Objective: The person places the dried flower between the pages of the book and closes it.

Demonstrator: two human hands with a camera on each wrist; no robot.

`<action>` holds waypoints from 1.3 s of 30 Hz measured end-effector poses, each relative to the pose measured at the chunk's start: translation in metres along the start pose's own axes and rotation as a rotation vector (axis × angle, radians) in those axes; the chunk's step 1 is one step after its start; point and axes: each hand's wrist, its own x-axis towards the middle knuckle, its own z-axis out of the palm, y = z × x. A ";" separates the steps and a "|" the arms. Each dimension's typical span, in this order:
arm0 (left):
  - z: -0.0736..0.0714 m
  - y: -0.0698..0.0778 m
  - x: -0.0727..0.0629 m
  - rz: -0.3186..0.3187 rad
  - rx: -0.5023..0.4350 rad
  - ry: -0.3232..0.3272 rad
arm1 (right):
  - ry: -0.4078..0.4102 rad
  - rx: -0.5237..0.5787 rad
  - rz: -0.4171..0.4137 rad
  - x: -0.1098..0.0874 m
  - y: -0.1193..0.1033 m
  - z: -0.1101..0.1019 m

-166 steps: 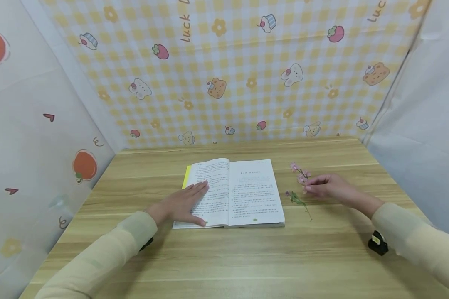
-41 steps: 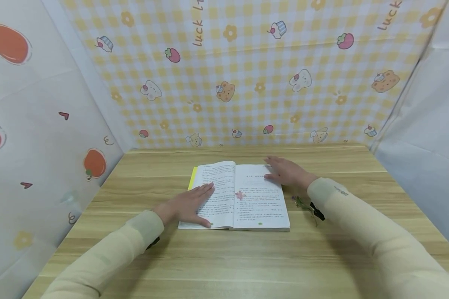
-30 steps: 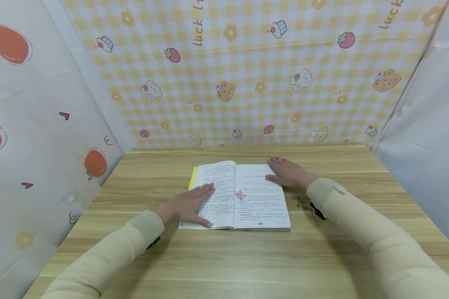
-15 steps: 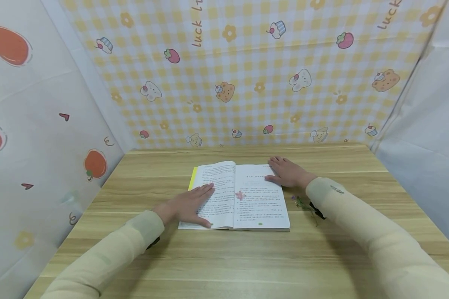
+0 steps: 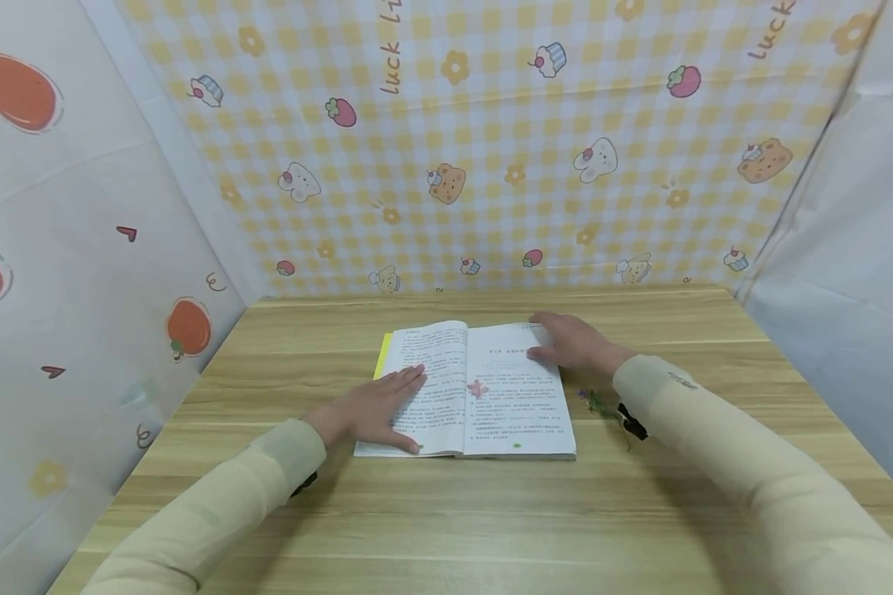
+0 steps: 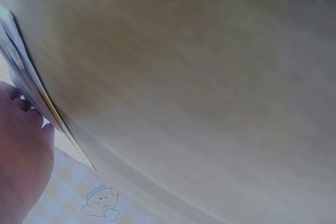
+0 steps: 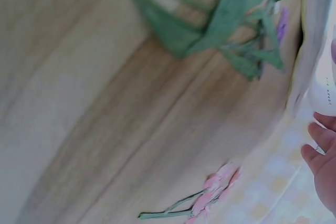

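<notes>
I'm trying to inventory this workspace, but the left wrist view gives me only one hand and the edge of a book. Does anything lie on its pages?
Observer: Yes, a pink flower lies on the open book, just right of its middle.
Operator: Where is the other hand?
Observer: The right hand is at the book's far right corner.
Operator: Anything beside the book?
Observer: A leafy sprig with a purple bloom lies on the table, to the book's right.
</notes>
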 end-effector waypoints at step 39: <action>-0.001 0.001 -0.001 0.002 -0.002 0.005 | 0.117 1.136 0.228 -0.038 -0.065 -0.025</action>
